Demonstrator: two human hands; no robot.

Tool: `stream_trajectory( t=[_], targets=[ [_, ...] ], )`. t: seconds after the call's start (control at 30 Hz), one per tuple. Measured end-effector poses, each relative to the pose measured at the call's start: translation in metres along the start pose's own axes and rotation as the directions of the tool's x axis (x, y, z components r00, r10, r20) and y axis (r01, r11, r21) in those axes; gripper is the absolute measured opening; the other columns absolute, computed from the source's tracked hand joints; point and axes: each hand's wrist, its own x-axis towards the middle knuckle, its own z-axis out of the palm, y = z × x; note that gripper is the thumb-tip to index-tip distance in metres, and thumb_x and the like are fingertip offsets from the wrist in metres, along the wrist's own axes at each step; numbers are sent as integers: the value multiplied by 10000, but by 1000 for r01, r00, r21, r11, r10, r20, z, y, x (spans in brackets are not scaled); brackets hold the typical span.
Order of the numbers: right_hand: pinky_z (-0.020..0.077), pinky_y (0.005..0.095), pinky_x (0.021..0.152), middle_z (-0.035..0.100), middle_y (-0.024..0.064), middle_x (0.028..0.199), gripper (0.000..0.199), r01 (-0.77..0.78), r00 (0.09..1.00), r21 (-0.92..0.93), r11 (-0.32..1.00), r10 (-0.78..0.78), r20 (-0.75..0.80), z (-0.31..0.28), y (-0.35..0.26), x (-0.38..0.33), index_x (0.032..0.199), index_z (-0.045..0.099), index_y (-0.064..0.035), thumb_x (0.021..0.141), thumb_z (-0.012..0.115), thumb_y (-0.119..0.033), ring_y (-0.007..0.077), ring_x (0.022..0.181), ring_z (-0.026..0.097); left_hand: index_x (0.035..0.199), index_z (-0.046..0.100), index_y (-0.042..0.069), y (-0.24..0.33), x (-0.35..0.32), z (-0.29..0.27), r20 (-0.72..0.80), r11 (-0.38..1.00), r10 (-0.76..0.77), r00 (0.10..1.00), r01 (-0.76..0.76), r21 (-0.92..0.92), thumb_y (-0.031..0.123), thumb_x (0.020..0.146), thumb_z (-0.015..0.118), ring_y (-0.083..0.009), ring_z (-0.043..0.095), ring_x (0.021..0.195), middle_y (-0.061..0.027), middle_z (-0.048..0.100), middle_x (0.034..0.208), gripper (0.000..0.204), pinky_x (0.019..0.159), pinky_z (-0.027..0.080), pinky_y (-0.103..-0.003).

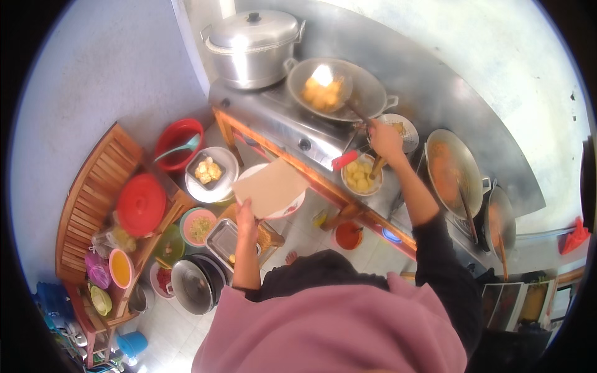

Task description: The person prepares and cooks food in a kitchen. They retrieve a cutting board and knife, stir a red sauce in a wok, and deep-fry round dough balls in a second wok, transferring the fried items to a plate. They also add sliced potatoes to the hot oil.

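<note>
My left hand [247, 219] grips the near-left corner of a flat brown sheet [272, 186] that looks like paper or cardboard. Below the sheet, a white bowl [293, 207] shows in part. My right hand [387, 142] is closed round the handle of a long-handled skimmer [357, 112], whose wooden end sticks out below the fist. Its head lies in a wok [367, 81] on the stove, among several golden-yellow fried pieces [323, 93]. Close under that hand stand a bowl of pale yellow pieces [359, 176] and a white perforated strainer [407, 130].
A big lidded pot [252, 46] stands left of the wok. Two more pans [444, 165] with orange-red food are at the right. A red-handled tool [344, 160] lies at the counter edge. Bowls, a metal tray [227, 239] and a wooden bench [93, 205] crowd the left side.
</note>
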Motion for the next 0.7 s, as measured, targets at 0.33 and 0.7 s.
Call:
stream_trajectory(
  t=[0.33, 0.7],
  targets=[
    [509, 470, 653, 670, 151, 761, 425, -35, 994, -102, 994, 23, -111, -12, -32, -41, 1360, 499, -172, 937, 531, -192, 359, 738, 667, 1401, 406, 38, 54, 36, 105, 209, 993, 102, 973, -112, 39, 255, 958, 428, -263, 665, 1008, -156, 600, 1220, 494, 736, 575, -403],
    [506, 439, 609, 621, 154, 817, 571, 21, 977, -233, 972, -69, -202, -22, -37, -56, 1432, 452, -215, 878, 503, -86, 337, 689, 643, 1387, 396, 7, 67, 35, 127, 202, 996, 79, 976, -86, 30, 237, 960, 420, -302, 627, 1081, -184, 574, 1257, 486, 798, 574, -469]
  ],
)
